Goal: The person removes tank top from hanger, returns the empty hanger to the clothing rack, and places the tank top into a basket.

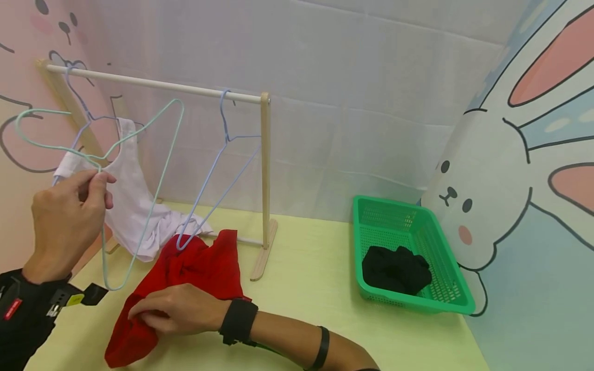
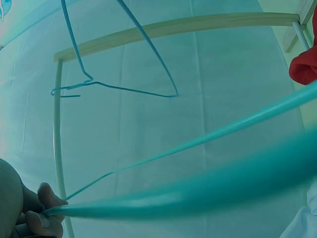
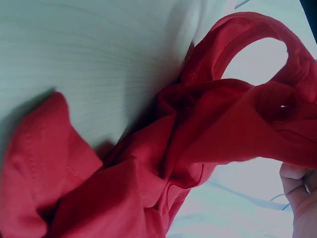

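In my left hand [image 1: 69,216], thumb and fingers pinch a mint-green clothes hanger [image 1: 172,144] near the base of its hook. The hanger is held up in front of the rack, and its wire crosses the left wrist view close to the camera. My right hand [image 1: 181,309] grips a crumpled red top [image 1: 199,265] at the near left of the table. In the right wrist view, a loop of the red top [image 3: 213,134] like an armhole stands up, with my fingers [image 3: 295,183] at its lower edge; part of that hand is out of frame.
A drying rack [image 1: 265,170] stands at the back left. From its white rail hang a white sleeveless top [image 1: 132,190] on a blue hanger and a bare blue hanger [image 1: 211,172]. At the right, a green basket [image 1: 445,247] contains black cloth [image 1: 396,270].
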`<move>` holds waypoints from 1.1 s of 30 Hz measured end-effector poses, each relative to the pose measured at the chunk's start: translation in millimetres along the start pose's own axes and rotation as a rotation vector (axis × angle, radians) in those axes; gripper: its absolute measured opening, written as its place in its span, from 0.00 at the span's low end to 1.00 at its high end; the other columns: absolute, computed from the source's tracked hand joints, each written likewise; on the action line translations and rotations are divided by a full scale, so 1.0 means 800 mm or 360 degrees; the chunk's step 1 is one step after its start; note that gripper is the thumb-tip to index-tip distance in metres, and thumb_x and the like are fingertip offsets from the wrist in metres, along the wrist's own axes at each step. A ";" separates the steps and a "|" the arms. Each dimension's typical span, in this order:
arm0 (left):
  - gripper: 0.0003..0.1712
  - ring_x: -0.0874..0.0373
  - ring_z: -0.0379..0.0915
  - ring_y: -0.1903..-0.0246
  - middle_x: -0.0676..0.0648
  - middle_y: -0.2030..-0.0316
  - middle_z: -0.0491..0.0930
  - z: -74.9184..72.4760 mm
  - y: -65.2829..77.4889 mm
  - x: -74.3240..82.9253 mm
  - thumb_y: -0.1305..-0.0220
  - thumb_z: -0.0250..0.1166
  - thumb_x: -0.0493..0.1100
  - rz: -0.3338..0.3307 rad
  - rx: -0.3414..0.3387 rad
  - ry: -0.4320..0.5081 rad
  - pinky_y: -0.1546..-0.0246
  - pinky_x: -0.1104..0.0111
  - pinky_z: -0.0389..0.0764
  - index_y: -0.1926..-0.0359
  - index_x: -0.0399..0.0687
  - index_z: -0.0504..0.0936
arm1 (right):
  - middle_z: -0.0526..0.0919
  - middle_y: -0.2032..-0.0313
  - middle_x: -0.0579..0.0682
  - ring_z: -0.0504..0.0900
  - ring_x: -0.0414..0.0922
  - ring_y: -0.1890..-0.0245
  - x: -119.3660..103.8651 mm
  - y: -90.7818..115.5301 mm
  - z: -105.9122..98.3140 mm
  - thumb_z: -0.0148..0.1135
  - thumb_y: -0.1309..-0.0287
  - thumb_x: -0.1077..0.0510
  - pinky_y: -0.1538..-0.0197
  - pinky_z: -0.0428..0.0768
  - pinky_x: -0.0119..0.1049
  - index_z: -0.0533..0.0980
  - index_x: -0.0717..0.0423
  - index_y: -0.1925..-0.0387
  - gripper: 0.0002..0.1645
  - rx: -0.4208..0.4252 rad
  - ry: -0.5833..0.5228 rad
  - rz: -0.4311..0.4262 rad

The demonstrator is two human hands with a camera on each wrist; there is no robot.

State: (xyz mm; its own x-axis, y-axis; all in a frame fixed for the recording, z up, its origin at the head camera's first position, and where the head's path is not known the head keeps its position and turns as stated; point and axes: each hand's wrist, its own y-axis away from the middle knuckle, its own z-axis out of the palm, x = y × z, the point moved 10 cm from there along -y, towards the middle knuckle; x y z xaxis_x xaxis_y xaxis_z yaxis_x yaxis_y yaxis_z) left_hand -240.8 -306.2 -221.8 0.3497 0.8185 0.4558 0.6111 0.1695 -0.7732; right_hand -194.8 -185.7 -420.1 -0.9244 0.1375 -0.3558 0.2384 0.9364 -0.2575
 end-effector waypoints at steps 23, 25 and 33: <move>0.22 0.81 0.52 0.80 0.33 0.77 0.83 0.007 -0.023 0.003 0.20 0.52 0.43 0.0186 -0.0068 -0.0058 0.81 0.75 0.55 0.57 0.31 0.89 | 0.74 0.60 0.36 0.67 0.28 0.63 0.049 0.014 -0.007 0.67 0.26 0.47 0.58 0.66 0.13 0.82 0.47 0.37 0.21 0.0131 0.0285 0.0269; 0.22 0.81 0.53 0.80 0.33 0.76 0.83 0.009 -0.027 0.002 0.20 0.52 0.43 0.0192 -0.0080 -0.0070 0.82 0.74 0.55 0.57 0.31 0.89 | 0.73 0.59 0.37 0.66 0.29 0.61 0.054 0.016 -0.006 0.68 0.27 0.44 0.57 0.65 0.13 0.81 0.46 0.36 0.24 0.0125 0.0362 0.0299; 0.23 0.84 0.53 0.78 0.34 0.75 0.85 0.018 -0.035 -0.001 0.20 0.51 0.44 0.0174 -0.0102 -0.0101 0.80 0.72 0.56 0.56 0.34 0.90 | 0.74 0.47 0.40 0.65 0.29 0.56 0.073 0.025 0.002 0.71 0.32 0.37 0.52 0.64 0.12 0.75 0.47 0.30 0.36 0.0098 0.0500 0.0408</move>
State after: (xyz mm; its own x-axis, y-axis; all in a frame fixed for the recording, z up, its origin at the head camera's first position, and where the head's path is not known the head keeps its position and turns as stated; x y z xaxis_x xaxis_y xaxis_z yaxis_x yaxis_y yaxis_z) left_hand -268.6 -303.2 -206.8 0.3722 0.8637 0.3398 0.6166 0.0436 -0.7861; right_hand -243.5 -159.2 -447.1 -0.8766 0.4645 -0.1261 0.4812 0.8394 -0.2528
